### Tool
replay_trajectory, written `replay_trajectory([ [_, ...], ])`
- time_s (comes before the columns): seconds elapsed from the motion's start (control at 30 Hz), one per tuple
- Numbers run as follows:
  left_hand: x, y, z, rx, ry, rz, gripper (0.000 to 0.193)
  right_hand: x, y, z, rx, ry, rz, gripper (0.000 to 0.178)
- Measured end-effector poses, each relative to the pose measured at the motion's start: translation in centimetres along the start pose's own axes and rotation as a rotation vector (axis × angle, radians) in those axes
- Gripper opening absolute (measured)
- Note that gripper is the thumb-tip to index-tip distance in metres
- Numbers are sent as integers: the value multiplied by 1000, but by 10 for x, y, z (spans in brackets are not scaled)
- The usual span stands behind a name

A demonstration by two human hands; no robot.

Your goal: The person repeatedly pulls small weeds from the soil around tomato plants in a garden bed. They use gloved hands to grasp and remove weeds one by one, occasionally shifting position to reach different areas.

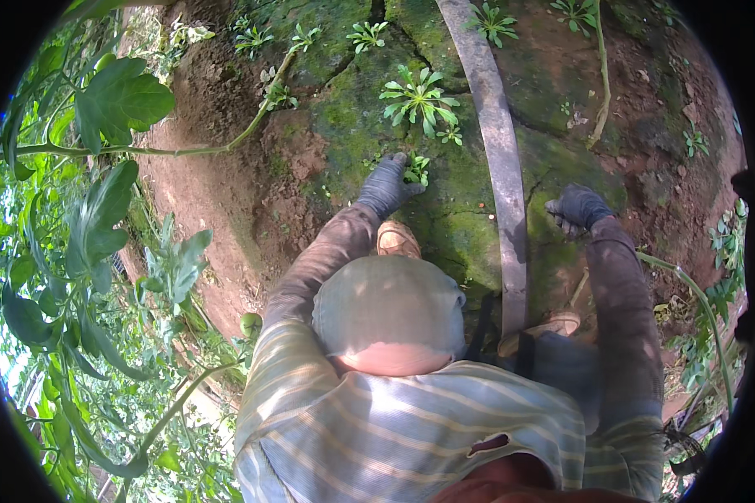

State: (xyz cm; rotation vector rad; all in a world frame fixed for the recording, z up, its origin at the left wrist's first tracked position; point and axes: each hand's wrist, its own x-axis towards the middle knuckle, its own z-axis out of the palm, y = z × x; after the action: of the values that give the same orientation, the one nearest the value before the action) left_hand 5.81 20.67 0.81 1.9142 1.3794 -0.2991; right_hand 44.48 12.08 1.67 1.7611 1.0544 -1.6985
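- The left hand in a dark grey glove [386, 186] has thumb and fingers apart beside the small bright-green leafy seedling [416, 171], which sits well in from the left edge of the moss-covered brown ground [201, 197].
- A hard tug there could snap the soft leaves off above the root, especially if only the tips were caught.
- The right hand in a dark grey glove [580, 208] has curled fingers near the ground; I cannot tell whether they enclose anything.
- Between the hands runs a flat grey strip [497, 134]; a sideways sweep could snag it.
- Beyond the seedling, toward the far edge, grows a larger green rosette plant [419, 101]; careless reaching could crush it.
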Motion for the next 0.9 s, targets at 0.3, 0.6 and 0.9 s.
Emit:
replay_trajectory([
  [0.3,7,1,20,0,105,67,29,-1,-2,-1,-181,59,-90,39],
  [0.6,36,0,-9,-566,298,-164,20,2,0,-3,38,-82,-17,40],
  [0.9,136,19,-51,238,266,280,34,-2,0,-3,23,-21,-46,39],
])
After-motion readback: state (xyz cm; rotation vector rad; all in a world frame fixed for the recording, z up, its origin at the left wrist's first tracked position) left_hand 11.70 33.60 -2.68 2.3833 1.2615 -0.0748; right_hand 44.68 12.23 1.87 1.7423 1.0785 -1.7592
